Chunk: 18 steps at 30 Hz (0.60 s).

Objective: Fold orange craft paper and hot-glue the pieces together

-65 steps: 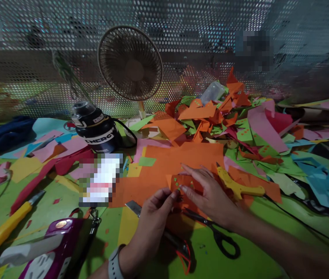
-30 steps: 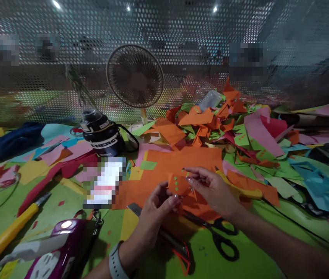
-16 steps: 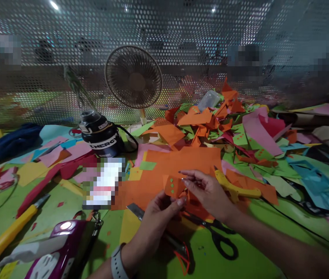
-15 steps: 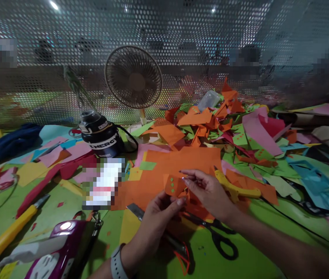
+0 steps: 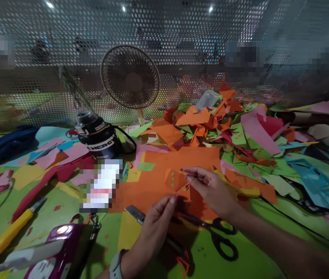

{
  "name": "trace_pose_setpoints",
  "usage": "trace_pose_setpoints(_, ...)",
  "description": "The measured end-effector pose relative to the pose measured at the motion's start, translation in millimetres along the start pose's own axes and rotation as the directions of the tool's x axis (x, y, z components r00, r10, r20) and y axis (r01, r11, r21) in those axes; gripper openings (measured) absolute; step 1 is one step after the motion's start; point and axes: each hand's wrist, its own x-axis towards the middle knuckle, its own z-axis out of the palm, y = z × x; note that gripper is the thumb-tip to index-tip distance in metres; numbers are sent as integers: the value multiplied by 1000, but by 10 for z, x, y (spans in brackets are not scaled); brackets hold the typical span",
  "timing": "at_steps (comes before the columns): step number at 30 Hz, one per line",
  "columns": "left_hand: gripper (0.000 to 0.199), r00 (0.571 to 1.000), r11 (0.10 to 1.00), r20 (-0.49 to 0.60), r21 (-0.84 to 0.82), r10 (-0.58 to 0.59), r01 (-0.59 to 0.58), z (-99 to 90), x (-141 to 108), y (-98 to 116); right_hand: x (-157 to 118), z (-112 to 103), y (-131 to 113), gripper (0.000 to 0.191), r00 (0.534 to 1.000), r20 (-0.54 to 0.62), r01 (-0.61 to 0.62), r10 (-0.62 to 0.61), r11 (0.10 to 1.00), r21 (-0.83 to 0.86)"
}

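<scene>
My right hand (image 5: 212, 190) pinches a small orange paper piece (image 5: 171, 178) with green dots on it. The piece is held above a larger orange sheet (image 5: 155, 190) on the table. My left hand (image 5: 158, 217) is just below and left of the piece, thumb pressed to curled fingers. Whether anything is between those fingers is hidden. A cutter knife blade (image 5: 134, 214) shows beside my left hand, its handle partly under the hand. Black scissors (image 5: 224, 242) lie below my right hand. A yellow-handled tool (image 5: 248, 192) with a cord is partly behind my right wrist.
A pile of paper scraps (image 5: 196, 120) covers the back and right. A fan (image 5: 134, 81) and a dark bottle (image 5: 99, 139) stand at the back. To the left lie a blurred-out bright rectangle (image 5: 103, 184), a purple power strip (image 5: 65, 240) and another yellow-handled tool (image 5: 16, 232).
My left fingers have come off the orange piece and moved slightly down. The right hand has shifted a little right, still holding it. The view has shifted slightly.
</scene>
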Motion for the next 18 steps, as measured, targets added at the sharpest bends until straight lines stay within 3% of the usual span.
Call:
trace_pose_setpoints(3,29,1000,999,-2,-49,-11,11,-7,10,-34,-59,50,2,27,998,61,-6,6,1000,7)
trace_pose_setpoints(8,30,980,981,-155,-166,-127,101,-26,32,-100,-166,108,-55,29,988,152,39,-25,995,-95)
trace_pose_setpoints(13,30,965,961,-207,-254,-160,105,-20,53,-102,-78,-42,-152,23,987,14,160,-160,981,-105)
trace_pose_setpoints(18,31,962,955,-215,-277,-168,105,-12,35,-63,25,-313,-269,20,992,-54,114,-110,991,72)
